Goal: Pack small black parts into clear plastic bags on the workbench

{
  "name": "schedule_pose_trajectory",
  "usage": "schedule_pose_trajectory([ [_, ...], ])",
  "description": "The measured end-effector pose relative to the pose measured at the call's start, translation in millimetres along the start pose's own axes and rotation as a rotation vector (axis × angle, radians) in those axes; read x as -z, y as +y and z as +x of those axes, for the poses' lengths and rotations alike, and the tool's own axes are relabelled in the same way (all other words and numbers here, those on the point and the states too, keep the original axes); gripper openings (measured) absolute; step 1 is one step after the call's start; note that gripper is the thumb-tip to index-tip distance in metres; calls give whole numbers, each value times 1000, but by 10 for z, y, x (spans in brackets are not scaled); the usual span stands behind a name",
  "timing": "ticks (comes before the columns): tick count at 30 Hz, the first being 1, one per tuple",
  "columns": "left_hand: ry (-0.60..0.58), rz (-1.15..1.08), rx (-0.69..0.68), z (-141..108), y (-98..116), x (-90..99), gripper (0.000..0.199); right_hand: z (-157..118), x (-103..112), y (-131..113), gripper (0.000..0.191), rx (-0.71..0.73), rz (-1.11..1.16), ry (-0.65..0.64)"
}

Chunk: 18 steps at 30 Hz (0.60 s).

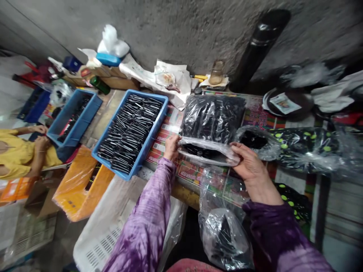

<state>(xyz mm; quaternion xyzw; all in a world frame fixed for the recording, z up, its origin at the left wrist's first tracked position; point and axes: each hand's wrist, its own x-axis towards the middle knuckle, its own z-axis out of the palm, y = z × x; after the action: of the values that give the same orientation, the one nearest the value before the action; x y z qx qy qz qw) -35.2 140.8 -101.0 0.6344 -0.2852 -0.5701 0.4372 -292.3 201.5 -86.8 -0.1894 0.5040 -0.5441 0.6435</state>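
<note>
A clear plastic bag (212, 117) packed with black items lies on the printed table cover, its mouth toward me. My left hand (171, 148) grips the left corner of the bag's mouth. At the opposite corner, my right hand (249, 160) pinches the rim between thumb and fingers. The mouth is held apart, and dark contents show inside. Left of the bag, a blue crate (130, 132) holds many thin black pieces in rows; their exact kind is unclear. Another clear bag (255, 141) with black contents touches the far side of my right hand.
Green-dotted black bundles (306, 145) in plastic lie at the right. A black roll (261, 45) leans on the wall. Below the table stand a white basket (104, 234) and an orange crate (82, 185). A person in yellow (17, 151) sits by another blue crate (73, 117).
</note>
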Motion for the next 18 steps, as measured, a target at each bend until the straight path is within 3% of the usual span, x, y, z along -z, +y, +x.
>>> schedule_pose_trajectory([
  [5,24,80,-155,-237,64,163,17,-170,-56,-17,41,83,-64,126],
  [7,104,218,-307,-404,91,215,16,-230,-64,-10,46,125,-140,116],
  [9,183,501,-550,-562,93,226,22,-251,-62,19,49,156,-230,89],
  [11,140,852,-774,-664,60,186,16,-240,-63,69,48,178,-312,66],
  [14,-46,1199,-915,-671,-27,63,13,-226,-86,125,43,231,-436,51],
  [18,15,1314,-1024,-583,-46,-85,27,-366,-50,-27,36,416,-584,71],
])
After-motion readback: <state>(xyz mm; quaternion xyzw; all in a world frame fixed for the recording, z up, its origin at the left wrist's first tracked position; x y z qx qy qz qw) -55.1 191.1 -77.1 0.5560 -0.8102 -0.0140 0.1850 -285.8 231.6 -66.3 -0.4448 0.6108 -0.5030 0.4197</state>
